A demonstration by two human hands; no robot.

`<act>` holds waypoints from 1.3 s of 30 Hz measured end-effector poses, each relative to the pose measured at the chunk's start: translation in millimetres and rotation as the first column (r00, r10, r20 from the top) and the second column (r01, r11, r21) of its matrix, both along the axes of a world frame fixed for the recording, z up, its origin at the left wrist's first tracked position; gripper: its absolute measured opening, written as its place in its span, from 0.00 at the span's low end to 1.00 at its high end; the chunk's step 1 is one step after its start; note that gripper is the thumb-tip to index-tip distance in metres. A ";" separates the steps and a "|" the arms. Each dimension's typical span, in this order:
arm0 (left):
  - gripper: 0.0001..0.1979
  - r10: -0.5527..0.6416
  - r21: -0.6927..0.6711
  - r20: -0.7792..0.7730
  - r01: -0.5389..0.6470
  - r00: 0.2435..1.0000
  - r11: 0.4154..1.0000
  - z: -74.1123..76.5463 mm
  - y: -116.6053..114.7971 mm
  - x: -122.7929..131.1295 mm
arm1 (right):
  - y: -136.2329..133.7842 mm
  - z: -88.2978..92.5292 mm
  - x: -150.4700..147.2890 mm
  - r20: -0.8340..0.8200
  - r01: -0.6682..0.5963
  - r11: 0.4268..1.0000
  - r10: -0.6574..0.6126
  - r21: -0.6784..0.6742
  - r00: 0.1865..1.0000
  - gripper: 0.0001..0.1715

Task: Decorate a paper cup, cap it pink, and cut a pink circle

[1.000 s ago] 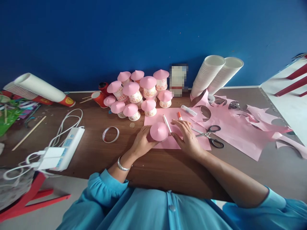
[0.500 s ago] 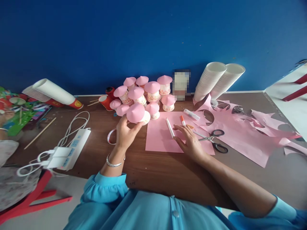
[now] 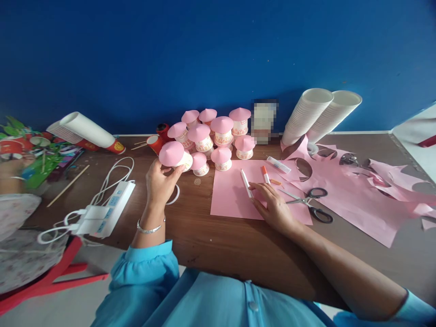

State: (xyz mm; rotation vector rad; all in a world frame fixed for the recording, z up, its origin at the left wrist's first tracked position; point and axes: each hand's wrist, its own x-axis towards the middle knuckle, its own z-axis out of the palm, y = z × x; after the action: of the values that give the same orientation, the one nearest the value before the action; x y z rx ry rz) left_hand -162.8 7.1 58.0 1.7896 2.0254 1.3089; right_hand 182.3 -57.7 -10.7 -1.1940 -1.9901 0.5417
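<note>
My left hand (image 3: 159, 184) grips a small paper cup house (image 3: 184, 162) with a pink cone roof, tilted, at the left of the cluster. Several similar cup houses (image 3: 222, 131) with pink roofs and orange-red drawn patterns stand close by. Resting on the pink paper (image 3: 229, 200), my right hand (image 3: 274, 204) has its fingers stretched out. A white marker (image 3: 246, 183) lies by its fingertips and thumb; I cannot tell whether they touch. Just beyond is a marker with an orange-red cap (image 3: 265, 173). Scissors (image 3: 308, 200) lie to the right of this hand.
Stacked white paper cups (image 3: 306, 119) lean on the blue wall. Pink paper scraps (image 3: 357, 206) spread over the right side. To the left are a power strip (image 3: 117, 204), a wooden stick (image 3: 68, 185), more stacked cups (image 3: 86, 129) and another person's hand (image 3: 13, 168).
My left hand has carried the cup house left, away from the front of the cluster, uncovering the table there. My right hand stays on the pink paper. The view has shifted slightly.
</note>
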 end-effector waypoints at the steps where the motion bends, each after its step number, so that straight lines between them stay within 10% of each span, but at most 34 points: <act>1: 0.25 -0.012 -0.010 0.007 0.012 1.000 1.000 1.7 2.3 3.1 | -0.1 0.3 0.0 0.000 -0.003 1.000 0.003 -0.002 1.000 0.17; 39: 0.21 -0.115 -0.104 -0.107 0.104 0.988 0.989 9.4 17.3 17.5 | 0.3 -2.1 0.8 0.053 -0.039 0.999 0.040 -0.018 0.998 0.16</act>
State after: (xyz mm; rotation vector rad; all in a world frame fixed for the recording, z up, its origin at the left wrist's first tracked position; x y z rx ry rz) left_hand -145.4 24.4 67.4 1.9396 1.9764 1.0821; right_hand 183.1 -57.4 -12.8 -1.1924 -2.0617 0.5527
